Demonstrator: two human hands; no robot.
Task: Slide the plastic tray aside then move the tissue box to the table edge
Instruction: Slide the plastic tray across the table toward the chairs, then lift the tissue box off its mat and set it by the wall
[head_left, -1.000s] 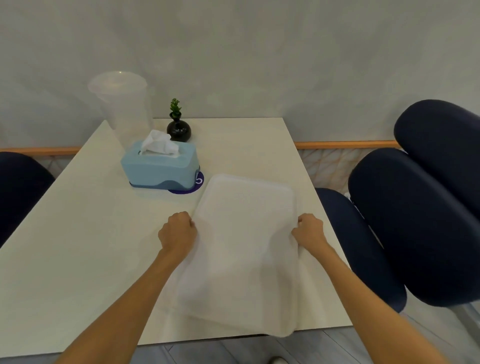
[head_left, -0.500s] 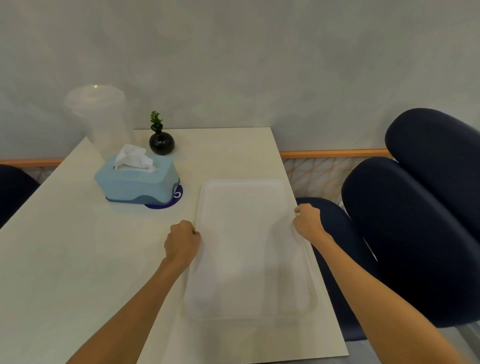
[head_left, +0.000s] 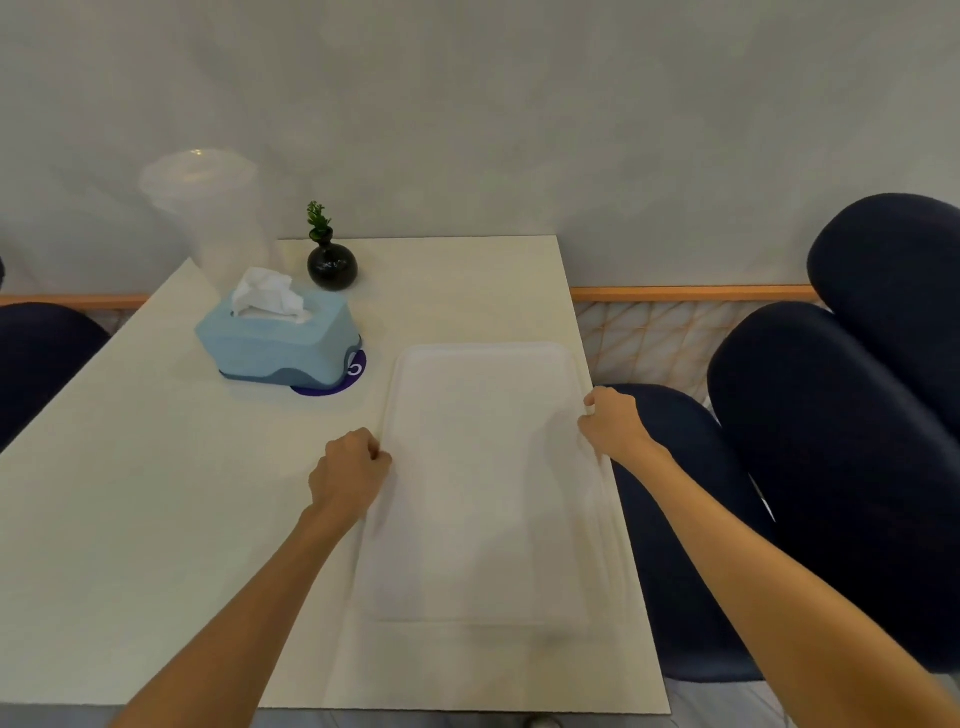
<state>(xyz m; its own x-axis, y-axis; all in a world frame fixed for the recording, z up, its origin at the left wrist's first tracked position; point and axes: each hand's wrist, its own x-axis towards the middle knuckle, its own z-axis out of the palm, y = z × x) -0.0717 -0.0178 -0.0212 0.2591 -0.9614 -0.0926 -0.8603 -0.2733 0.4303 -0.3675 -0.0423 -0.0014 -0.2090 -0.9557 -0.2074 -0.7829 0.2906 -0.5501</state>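
Tray (head_left: 483, 483) now lies flat at the tabletop's (head_left: 130, 519) right edge, further right than a second ago. Your left hand (head_left: 348, 475) and right hand (head_left: 613, 423) each grip a long rim, fingers closed. One box (head_left: 278, 340), one vase (head_left: 332, 265), one cup (head_left: 208, 213) sit upper left.

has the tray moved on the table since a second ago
Yes. The plastic tray slid away from the person and toward the table's right edge: earlier its near end overhung the front edge, now it lies fully on top, both hands gripping its sides.
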